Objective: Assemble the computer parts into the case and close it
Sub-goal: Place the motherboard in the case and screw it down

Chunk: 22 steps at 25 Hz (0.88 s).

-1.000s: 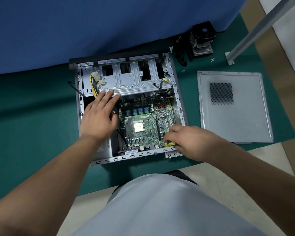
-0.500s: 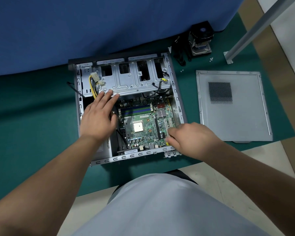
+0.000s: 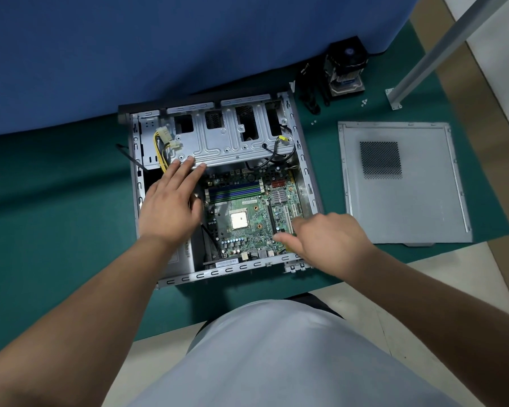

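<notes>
A: So, we have the open case (image 3: 306, 171) lying flat on the green mat (image 3: 56, 186), circuit board (image 3: 247, 218) already seated inside. Left hand (image 3: 171, 207) lies flat, fingers straight and close together, tips on the edge of the metal drive cage (image 3: 229, 142). Bracing the case, we judge

B: Right hand (image 3: 329, 239)?

A: Over the board's near right corner, palm down, thumb out toward the board. Something yellow (image 3: 290, 248) peeks from under it; we cannot tell whether the fingers pinch it or only cover it

B: Loose parts?

A: Side panel (image 3: 400, 201) flat on the mat, right of the case and apart from it, so nothing blocks access. Cooler with fan (image 3: 346, 69) stands beyond the case's far right corner; small screws (image 3: 364, 102) lie near it. Processor socket (image 3: 239, 221) is bare, so we judge the cooler is yet to go in

B: Cables?

A: Yellow wire bundle (image 3: 160, 151) hangs at the cage's left end, unplugged; black leads (image 3: 272, 155) droop at its right end
</notes>
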### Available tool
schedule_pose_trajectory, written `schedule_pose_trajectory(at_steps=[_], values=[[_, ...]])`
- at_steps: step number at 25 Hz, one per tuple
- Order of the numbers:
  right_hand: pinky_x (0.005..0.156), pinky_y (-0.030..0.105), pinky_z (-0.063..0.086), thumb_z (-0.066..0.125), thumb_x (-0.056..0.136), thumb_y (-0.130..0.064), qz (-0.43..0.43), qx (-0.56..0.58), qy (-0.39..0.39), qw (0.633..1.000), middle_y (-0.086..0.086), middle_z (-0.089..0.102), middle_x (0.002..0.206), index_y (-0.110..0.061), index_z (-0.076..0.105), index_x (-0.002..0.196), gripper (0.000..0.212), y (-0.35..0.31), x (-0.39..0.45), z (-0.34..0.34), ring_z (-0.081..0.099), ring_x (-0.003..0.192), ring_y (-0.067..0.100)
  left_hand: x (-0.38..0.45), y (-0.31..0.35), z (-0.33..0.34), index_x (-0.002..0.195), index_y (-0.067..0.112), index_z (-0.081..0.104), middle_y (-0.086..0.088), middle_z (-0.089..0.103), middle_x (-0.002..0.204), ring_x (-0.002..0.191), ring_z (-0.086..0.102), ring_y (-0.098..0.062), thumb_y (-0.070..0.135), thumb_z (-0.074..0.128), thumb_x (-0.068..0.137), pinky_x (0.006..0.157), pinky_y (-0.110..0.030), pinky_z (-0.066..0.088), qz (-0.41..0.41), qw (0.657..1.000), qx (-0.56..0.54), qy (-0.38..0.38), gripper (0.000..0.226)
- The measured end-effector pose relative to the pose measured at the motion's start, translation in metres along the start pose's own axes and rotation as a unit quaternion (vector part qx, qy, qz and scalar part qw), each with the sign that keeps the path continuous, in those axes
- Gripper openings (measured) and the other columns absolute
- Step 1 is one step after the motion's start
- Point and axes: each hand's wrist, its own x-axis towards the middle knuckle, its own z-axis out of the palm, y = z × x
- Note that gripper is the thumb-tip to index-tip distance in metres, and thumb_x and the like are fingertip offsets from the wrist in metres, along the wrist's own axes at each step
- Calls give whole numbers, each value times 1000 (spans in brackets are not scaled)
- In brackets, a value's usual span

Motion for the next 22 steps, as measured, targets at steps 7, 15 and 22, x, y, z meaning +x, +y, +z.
schedule_pose_trajectory(at_steps=[7,15,22], values=[[64,36,49,36,107,-48,-19,50,-26,998,3,61,104,-25,56,110,32,7,-2,-3,55,76,25,-1,1,-1,160,38,25,12,25,168,157,17,-15,29,51,94,122,-46,29,-4,1000,-3,3,71],[79,37,52,54,100,-34,-79,104,-115,985,-2,53,121,-31,55,129,29,20,-4,-13,59,96,24,-1,1,-3,159,38,28,12,26,168,157,18,-15,32,47,93,122,-47,29,-3,1000,-10,2,69],[63,36,47,46,101,-58,-29,58,-68,996,3,57,115,-22,52,125,44,9,2,-7,61,84,27,-1,1,-2,159,38,28,13,26,168,157,18,-15,31,48,93,122,-46,29,-2,1000,-15,2,69]])
